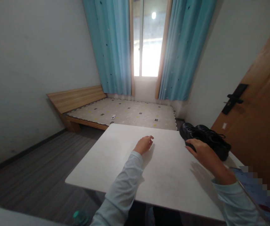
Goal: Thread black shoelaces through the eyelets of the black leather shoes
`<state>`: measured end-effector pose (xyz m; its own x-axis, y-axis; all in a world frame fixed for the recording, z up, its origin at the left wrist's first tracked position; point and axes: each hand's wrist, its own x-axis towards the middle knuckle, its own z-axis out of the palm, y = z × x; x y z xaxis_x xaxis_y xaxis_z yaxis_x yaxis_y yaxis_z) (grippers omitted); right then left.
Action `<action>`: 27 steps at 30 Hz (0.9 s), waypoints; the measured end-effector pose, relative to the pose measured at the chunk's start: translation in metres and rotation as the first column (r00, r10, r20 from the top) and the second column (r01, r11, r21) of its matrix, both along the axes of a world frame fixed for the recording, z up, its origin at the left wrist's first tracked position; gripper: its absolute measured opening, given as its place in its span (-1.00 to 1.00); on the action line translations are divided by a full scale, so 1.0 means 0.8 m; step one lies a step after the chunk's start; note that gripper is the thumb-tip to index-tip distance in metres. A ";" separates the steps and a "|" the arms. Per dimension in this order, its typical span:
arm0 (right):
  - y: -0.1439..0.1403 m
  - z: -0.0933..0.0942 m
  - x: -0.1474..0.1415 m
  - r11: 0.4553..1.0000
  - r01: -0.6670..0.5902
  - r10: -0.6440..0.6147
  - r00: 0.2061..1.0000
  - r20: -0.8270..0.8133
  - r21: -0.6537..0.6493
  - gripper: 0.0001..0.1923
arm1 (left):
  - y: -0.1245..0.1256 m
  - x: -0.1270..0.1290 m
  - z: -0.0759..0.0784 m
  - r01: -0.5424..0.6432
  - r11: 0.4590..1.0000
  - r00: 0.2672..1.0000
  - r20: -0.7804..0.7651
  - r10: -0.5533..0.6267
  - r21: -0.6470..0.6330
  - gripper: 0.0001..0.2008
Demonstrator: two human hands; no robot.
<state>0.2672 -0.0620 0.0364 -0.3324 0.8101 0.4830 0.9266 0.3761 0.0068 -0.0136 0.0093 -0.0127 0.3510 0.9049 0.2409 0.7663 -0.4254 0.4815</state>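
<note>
A pair of black lace-up shoes [202,133] sits side by side at the right end of the white table [163,179]. My right hand [202,152] is at the near side of the pair, with black material between its thumb and fingers; it appears to grip the nearer shoe, though the palm side is hidden. Over the middle of the tabletop is my left hand [145,144], its fingers loosely bent and apart, holding nothing. It is well to the left of the shoes and casts a shadow on the table.
Beyond the table stands a low bed [130,111] with a small white remote-like object [113,117] on it. A wooden door [255,119] with a black handle is at right. A green-capped bottle [78,217] is at lower left, and a flat bluish item [252,185] lies at the right edge.
</note>
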 end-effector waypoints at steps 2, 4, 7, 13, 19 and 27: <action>-0.011 -0.001 -0.025 0.988 -0.126 0.120 0.990 -0.069 -0.087 -0.75 | 0.000 0.001 0.000 0.001 1.000 1.000 0.000 -0.001 0.000 -0.73; -0.023 -0.001 -0.052 0.961 -0.228 0.211 0.970 -0.118 -0.154 -0.80 | 0.000 0.001 0.000 0.004 1.000 1.000 -0.006 -0.004 -0.002 -0.73; -0.040 -0.004 -0.090 0.925 -0.325 0.306 0.944 -0.122 -0.195 -0.84 | 0.001 0.001 0.000 0.009 1.000 1.000 -0.020 -0.009 0.006 -0.73; -0.052 -0.033 -0.138 0.861 -0.440 0.424 0.898 -0.115 -0.256 -0.86 | 0.005 0.000 -0.006 0.013 0.999 0.999 -0.044 -0.011 0.043 -0.74; -0.041 -0.053 -0.135 0.863 -0.453 0.434 0.892 -0.130 -0.224 -0.82 | 0.005 0.001 -0.007 0.021 0.999 0.998 -0.058 -0.019 0.040 -0.74; -0.006 -0.011 -0.059 0.984 -0.176 0.176 0.984 0.014 -0.025 -0.85 | 0.003 0.002 0.000 0.014 1.000 0.997 -0.074 -0.013 0.009 -0.74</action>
<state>0.2199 -0.0671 0.0277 -0.4784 0.7491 0.4583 0.8457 0.5336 0.0104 -0.0119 0.0115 -0.0127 0.3803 0.8977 0.2225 0.7938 -0.4403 0.4196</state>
